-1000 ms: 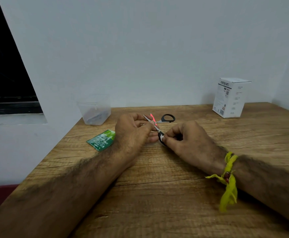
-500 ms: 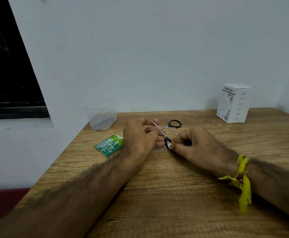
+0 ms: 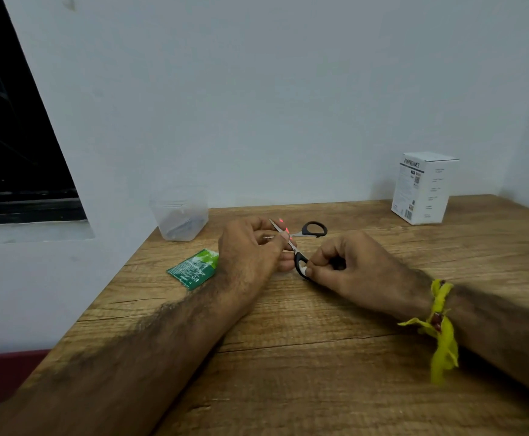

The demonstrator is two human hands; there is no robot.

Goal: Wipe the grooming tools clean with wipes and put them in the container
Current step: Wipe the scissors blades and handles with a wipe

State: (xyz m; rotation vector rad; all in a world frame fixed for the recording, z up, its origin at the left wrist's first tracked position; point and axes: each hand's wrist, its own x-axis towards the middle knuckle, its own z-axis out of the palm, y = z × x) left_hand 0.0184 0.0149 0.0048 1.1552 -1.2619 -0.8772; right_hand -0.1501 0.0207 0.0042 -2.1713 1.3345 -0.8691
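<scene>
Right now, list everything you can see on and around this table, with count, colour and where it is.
scissors: one, black handles, open, held between both hands
container: one, clear plastic, back left of table, something dark inside
wipe packet: one, green, flat, beside left hand
box: one, white, upright, back right
table: one, brown wood
window: one, dark, far left
wristband: one, yellow, right wrist
left hand: grips the blades
right hand: pinches a handle

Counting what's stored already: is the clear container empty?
Not empty: dark, blurred items lie at the bottom of the clear container; what they are, cannot tell.
</scene>
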